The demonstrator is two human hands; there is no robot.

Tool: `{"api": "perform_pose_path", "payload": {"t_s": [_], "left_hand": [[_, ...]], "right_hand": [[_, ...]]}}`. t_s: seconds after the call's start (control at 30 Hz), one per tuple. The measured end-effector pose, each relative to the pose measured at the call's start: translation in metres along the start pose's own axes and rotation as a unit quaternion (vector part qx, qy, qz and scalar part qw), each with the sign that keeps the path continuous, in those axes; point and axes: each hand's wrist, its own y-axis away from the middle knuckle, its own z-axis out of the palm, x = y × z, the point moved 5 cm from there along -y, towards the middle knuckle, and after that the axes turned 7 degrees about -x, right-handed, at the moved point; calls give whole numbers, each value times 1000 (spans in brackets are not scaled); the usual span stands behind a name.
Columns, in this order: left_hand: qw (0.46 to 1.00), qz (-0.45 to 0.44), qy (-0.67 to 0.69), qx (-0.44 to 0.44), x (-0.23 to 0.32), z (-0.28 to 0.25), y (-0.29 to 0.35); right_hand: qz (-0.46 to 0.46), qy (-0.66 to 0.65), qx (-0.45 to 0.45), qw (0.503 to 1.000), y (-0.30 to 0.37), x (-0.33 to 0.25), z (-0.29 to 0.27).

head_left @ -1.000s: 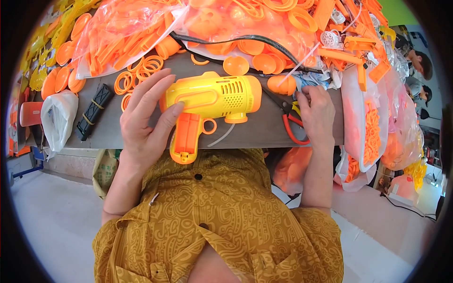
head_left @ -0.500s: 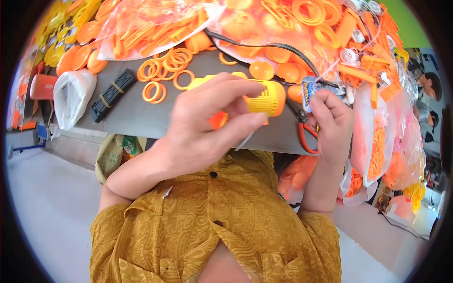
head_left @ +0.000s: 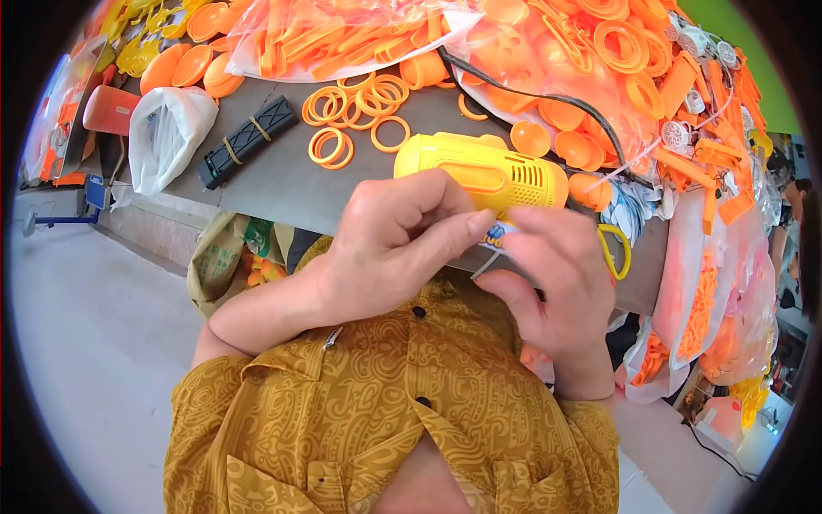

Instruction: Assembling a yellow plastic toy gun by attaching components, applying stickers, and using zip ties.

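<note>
A yellow plastic toy body [head_left: 488, 167] with a slotted vent at its right end lies on the dark table, just beyond my hands. A small blue-and-white printed tag [head_left: 495, 235] shows between my fingertips. With thumb and forefinger pinched together, my left hand [head_left: 381, 244] grips its left edge, below the toy body. My right hand [head_left: 561, 278] closes its fingers over the right part of the tag and hides much of it. From beneath the tag a thin white strip [head_left: 486, 264] sticks out toward my shirt.
Orange rings [head_left: 358, 107] lie beyond my left hand. Left of them are a black bar [head_left: 248, 141] with bands round it and a white bag [head_left: 167, 137]. Heaped orange parts [head_left: 591, 77] fill the back and right. A yellow loop [head_left: 615, 250] lies beside my right hand.
My right hand has brought the tag leftward to my left hand. The left hand has come off the yellow toy body, which now lies on the table. The view has shifted.
</note>
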Motion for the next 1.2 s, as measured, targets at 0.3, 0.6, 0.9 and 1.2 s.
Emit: {"api": "perform_pose_path", "payload": {"t_s": [0.3,0.6,0.9,1.2], "left_hand": [[941,228,-244,52,15,-21,8],[854,272,-442,-25,-11,-27,7],[868,306,-392,-4,-18,-28,6],[863,316,-394,10,-21,-27,6]], "right_hand": [[97,42,8,994,-1,28,-7],[125,96,-122,980,-29,32,3],[88,53,-102,989,-35,28,9],[65,54,-146,986,-41,25,15]]}}
